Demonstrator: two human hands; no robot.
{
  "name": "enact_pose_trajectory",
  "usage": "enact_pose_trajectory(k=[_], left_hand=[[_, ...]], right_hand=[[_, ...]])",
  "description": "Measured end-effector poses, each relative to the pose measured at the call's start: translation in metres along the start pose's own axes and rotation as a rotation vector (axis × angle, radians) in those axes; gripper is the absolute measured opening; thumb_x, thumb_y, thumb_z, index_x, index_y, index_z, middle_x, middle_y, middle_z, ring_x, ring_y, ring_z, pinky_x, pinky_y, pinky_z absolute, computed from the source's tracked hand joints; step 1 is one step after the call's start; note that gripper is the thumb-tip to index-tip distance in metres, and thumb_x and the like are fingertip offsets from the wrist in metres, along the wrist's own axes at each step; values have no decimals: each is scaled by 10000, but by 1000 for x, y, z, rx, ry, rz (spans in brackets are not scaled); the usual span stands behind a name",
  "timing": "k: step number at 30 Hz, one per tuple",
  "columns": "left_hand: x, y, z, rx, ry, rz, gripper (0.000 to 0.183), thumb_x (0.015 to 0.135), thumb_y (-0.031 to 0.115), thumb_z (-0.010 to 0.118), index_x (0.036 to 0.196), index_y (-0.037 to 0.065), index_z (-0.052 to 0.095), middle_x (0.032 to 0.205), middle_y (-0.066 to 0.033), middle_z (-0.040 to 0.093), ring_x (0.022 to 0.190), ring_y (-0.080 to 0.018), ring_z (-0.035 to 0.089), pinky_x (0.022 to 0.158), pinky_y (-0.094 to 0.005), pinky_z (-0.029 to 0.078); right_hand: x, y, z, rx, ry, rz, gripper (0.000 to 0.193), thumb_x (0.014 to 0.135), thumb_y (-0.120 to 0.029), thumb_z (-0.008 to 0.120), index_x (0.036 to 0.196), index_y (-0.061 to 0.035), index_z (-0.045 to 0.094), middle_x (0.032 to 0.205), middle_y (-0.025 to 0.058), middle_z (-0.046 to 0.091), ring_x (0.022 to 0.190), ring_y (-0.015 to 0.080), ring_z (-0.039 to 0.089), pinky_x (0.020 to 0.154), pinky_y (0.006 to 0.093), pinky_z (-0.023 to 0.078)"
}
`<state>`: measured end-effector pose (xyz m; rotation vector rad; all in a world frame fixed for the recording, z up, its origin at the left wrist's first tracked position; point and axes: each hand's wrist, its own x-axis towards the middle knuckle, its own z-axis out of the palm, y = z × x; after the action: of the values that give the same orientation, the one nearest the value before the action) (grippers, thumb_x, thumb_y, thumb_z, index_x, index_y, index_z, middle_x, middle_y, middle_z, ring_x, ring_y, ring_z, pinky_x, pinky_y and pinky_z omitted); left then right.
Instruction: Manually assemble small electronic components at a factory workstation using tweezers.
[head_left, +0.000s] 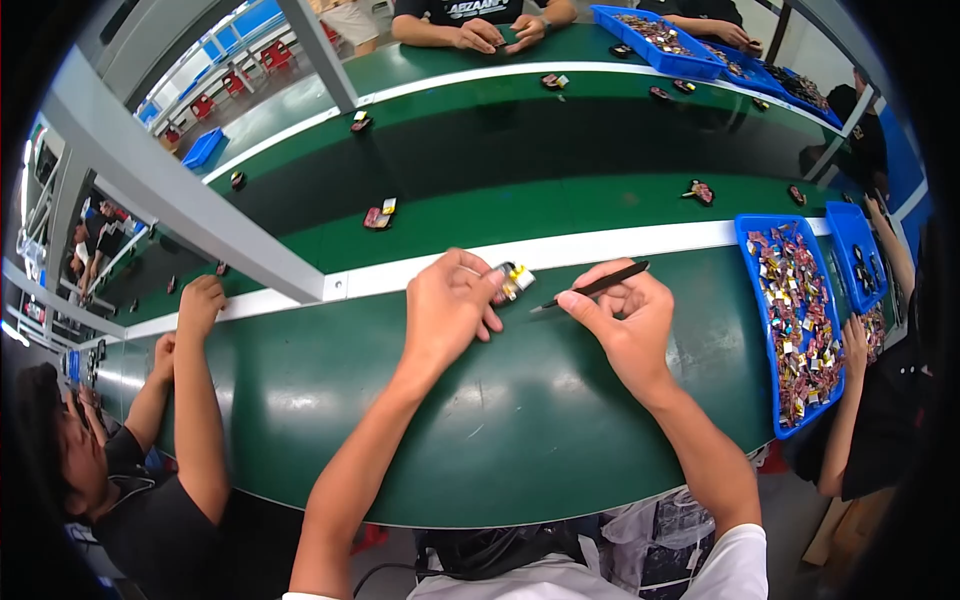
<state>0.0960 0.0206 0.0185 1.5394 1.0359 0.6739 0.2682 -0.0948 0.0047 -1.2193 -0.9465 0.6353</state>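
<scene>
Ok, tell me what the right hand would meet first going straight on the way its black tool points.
Probably the lower fingertips of the left hand: the black tool in the right hand slants leftward toward them, though depth is unclear.

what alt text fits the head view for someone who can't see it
A person's bare left hand pinches a small part with yellow and white pieces, while the right hand holds a slim black pointed tool over a smooth dark green tabletop. At right sits a blue rectangular tray full of small multicoloured parts; beyond a flat white rail, dark red pieces lie scattered.
</scene>
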Motion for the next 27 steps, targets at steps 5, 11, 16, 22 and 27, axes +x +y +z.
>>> enact_pose_trajectory(k=[5,11,16,22,27], left_hand=[[-47,-19,-5,-81,8,3,148,961,59,653,1018,-75,626,755,-88,668,545,-125,646,414,-230,451],[-58,-27,3,-108,100,140,108,944,14,669,1008,-70,645,786,-90,699,546,-95,635,431,-221,469],[-58,-29,6,-31,144,298,108,936,2,679,1003,-77,648,776,-103,719,544,-94,640,459,-221,503],[-60,-32,7,33,157,365,121,942,15,679,1019,-75,652,778,-119,727,560,-105,662,472,-225,519],[-60,-36,10,68,177,414,124,942,17,678,1024,-73,653,791,-126,733,573,-120,679,485,-228,533]], right_hand=[[-13,-2,13,-109,-105,-96,171,797,22,814,906,15,683,786,38,711,489,-28,409,443,172,287],[-20,2,19,-230,-158,-137,190,783,3,829,912,12,690,759,32,712,462,-20,417,427,187,282],[-21,5,19,-262,-159,-143,200,778,-6,836,919,13,695,735,23,704,461,-19,419,426,189,273],[-23,5,20,-274,-125,-122,196,783,-13,845,914,14,701,702,7,682,467,-21,408,429,186,267],[-23,4,20,-266,-129,-110,188,795,0,835,922,23,700,713,9,686,485,-27,414,433,179,266]])
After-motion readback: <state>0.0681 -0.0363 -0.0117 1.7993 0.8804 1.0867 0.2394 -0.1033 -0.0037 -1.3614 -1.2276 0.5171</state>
